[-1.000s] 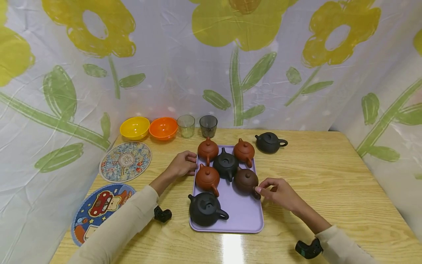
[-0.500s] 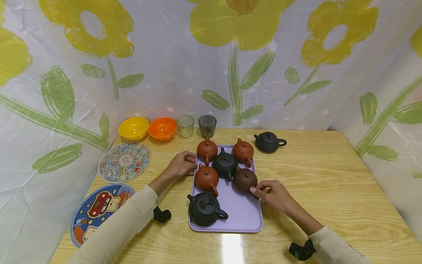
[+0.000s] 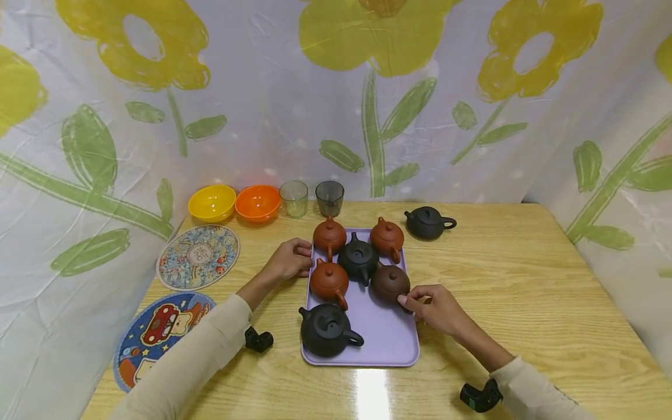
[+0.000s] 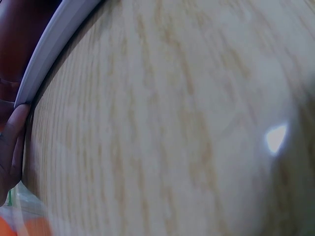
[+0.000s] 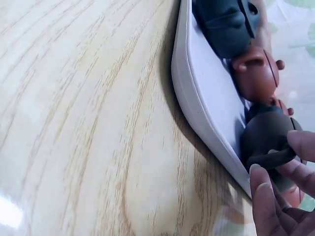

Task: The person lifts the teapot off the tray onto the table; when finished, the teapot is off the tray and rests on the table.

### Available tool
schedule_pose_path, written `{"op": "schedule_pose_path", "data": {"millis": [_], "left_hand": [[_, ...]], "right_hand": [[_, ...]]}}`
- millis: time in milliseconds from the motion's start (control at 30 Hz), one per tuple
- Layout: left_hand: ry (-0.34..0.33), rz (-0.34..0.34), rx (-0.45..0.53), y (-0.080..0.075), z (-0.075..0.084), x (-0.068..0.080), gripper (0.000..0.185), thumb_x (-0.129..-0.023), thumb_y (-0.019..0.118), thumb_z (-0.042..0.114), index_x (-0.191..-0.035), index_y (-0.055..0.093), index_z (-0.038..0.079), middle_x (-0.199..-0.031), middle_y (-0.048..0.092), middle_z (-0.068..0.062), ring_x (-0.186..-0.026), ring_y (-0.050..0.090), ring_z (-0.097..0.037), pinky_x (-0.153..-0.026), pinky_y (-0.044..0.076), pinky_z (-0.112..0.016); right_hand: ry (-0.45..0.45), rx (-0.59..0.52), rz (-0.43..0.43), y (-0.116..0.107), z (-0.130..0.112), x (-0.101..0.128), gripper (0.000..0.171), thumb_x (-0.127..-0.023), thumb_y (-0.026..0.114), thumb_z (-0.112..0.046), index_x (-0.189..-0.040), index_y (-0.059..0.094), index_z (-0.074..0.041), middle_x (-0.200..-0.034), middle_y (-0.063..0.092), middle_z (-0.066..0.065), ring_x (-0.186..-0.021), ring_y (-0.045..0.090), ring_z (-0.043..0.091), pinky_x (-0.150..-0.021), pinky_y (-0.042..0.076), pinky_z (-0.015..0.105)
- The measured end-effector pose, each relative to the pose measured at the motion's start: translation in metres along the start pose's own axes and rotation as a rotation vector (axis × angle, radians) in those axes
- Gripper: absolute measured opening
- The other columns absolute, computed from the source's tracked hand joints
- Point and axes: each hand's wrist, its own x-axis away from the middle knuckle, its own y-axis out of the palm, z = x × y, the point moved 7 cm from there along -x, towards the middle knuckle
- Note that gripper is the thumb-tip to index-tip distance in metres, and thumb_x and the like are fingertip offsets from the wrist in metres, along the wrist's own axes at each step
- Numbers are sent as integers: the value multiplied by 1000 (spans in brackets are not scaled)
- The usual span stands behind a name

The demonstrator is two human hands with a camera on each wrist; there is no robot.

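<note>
right hand (image 3: 438, 306) pinching brown teapot (image 3: 391, 283) handle — handle mostly hidden, left hand (image 3: 287, 261) fingertips unclear

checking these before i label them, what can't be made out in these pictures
- Right hand: head view hides the handle of the dark brown teapot behind its fingers; the grip cannot be judged there.
- Left hand: left wrist view is blurred and shows only a finger edge against the purple tray rim.
- Grey glass: contents too small to tell.
</note>
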Motion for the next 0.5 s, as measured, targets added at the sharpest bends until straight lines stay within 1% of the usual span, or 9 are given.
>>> {"op": "schedule_pose_path", "data": {"millis": [133,200,333,400,500], "left_hand": [[-4,0,10,0,-2,-2,45,-90,66,-1,-133,52,-1,-120,56,-20,-86,66,-21,-70,63,-34],[-6,2,11,1,-3,-2,45,-91,66,-1,-133,52,-1,-120,56,-20,-86,66,-21,-70,63,-35],[-8,4,2,1,-3,-2,45,-91,65,-1,-134,52,-1,-120,56,-20,-87,66,-21,-70,63,-35],[-9,3,1,0,-2,-2,45,-91,65,-1,-134,52,-2,-121,56,-20,-87,65,-21,-70,63,-35],[-5,1,1,0,-1,-1,46,-91,65,-1,-134,51,-2,-122,56,-21,-87,65,-21,-71,63,-35]], "right_hand": [[8,20,17,-1,-2,1,23,-93,72,-26,-87,75,-4,-76,66,8,-58,59,17,-48,46,24],[17,40,24,-1,-3,2,23,-93,72,-26,-85,75,-5,-74,66,8,-57,59,17,-48,46,24],[2,70,38,-2,-5,2,23,-95,69,-25,-83,74,-5,-74,66,9,-59,61,18,-49,47,25],[-6,69,42,-2,-6,2,24,-96,68,-24,-84,73,-4,-77,68,9,-60,62,19,-50,48,26],[0,29,34,-3,-5,2,24,-97,68,-23,-86,74,-2,-82,68,12,-60,64,20,-50,49,26]]}}
